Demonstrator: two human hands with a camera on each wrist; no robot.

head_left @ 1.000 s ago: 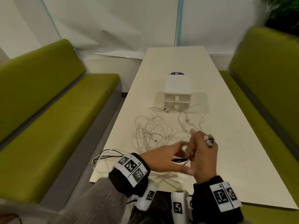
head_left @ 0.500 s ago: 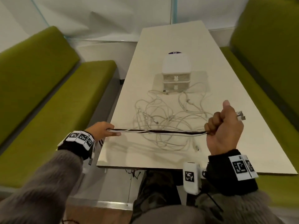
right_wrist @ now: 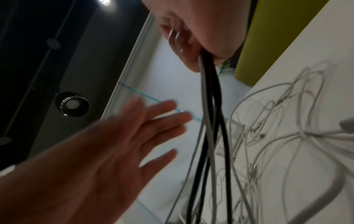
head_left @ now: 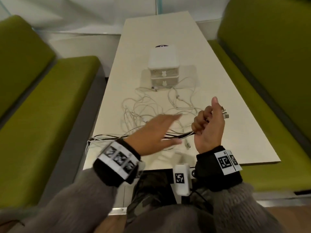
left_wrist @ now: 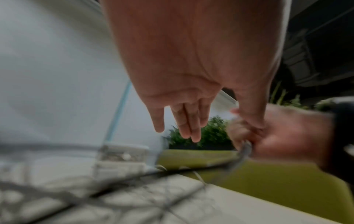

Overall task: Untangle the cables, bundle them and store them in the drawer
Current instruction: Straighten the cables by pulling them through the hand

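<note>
Grey knitted sleeves and black wristbands with printed markers are seen nearest. Right hand [head_left: 207,127]: clenched in a fist around a gathered bundle of black and white cables [head_left: 182,135], thumb raised, metal plug ends [head_left: 225,114] protruding past the fist. Left hand [head_left: 154,134]: fingers straight and spread, holding nothing, blurred, just left of the fist and above the bundle. Bundle tail is trailed leftward off the table edge [head_left: 94,137]. Beyond both hands, thin, smooth white cables [head_left: 146,106] are left in loose tangled loops on the matte cream table [head_left: 235,125]. Farther still, a small white plastic two-drawer box [head_left: 162,68] with translucent fronts, both closed. Risk, as judged: the hanging tail may snag the loose loops and drag them off.
</note>
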